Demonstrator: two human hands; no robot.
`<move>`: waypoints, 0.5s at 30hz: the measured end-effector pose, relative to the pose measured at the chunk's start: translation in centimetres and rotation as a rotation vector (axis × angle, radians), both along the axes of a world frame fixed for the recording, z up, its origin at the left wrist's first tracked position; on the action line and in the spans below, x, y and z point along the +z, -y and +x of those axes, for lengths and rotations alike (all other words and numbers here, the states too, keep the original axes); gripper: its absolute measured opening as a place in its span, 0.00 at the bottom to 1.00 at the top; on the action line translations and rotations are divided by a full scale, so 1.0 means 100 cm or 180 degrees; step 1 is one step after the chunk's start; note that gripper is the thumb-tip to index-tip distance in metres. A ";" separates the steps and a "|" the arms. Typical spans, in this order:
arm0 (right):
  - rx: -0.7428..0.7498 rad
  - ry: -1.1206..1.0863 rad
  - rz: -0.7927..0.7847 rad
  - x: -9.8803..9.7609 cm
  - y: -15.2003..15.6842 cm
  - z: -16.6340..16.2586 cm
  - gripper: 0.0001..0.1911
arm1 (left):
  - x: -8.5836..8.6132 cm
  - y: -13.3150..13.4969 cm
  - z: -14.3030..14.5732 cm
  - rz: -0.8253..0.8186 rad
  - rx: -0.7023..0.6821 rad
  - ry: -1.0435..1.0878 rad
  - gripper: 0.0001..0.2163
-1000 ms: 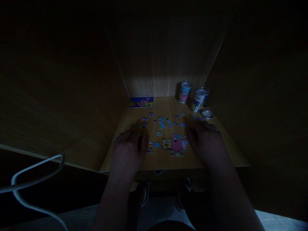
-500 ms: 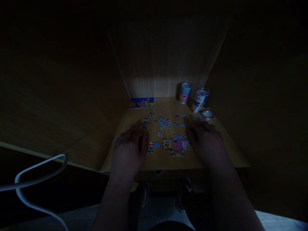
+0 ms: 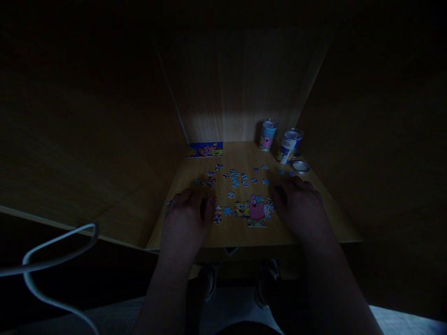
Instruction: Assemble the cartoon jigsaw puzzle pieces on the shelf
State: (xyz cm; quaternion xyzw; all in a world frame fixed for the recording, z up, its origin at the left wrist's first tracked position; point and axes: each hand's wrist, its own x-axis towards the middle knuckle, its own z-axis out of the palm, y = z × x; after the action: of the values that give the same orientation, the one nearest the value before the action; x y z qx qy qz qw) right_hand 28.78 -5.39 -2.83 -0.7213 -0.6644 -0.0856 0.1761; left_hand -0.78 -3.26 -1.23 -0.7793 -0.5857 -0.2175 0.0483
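Okay, dim scene, two bare hands over a wooden tabletop [image 3: 237, 238], palms down, set well apart from each other. Left hand [image 3: 186, 211]: fingers curled under, thumb side toward the other hand; fingertips hidden, can't tell whether they're together or clamped on a piece. Right hand [image 3: 298, 200]: same curled pose, fingertips also hidden, can't tell if it grips anything. Joined SpongeBob-and-Patrick jigsaw section [image 3: 256, 211] lies flat between the hands, much nearer the right one, its right edge just beside that thumb; contact unclear. A few orange-and-blue jigsaw pieces [image 3: 218, 216] sit right at the left hand's thumb side, partly covered by it. Single blue jigsaw piece [image 3: 227, 211] is a bit farther right of that hand, between it and the joined section. Loose jigsaw pieces [image 3: 235, 179] scattered beyond both hands, mostly in the gap between; two more small pieces [image 3: 281, 172] just past the right hand's fingers. Farther beyond the right hand: pink-and-blue cartoon can [image 3: 267, 136] and blue-and-white can [image 3: 289, 148], both upright, plus round metal lid [image 3: 301, 167] lying flat, nearer the hand than the cans. Cartoon picture card [image 3: 206, 150] lies well beyond the left hand. White cable [image 3: 57, 300] loops left of the left forearm.
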 end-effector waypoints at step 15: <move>-0.0033 -0.0006 -0.0049 0.002 0.001 -0.002 0.15 | 0.000 0.001 -0.001 0.0053 -0.0040 0.0035 0.10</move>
State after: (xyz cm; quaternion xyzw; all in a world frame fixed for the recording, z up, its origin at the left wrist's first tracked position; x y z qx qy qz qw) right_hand 28.62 -5.45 -2.64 -0.7262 -0.6611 -0.0808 0.1707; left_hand -0.87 -3.33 -1.27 -0.7813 -0.5793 -0.2270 0.0502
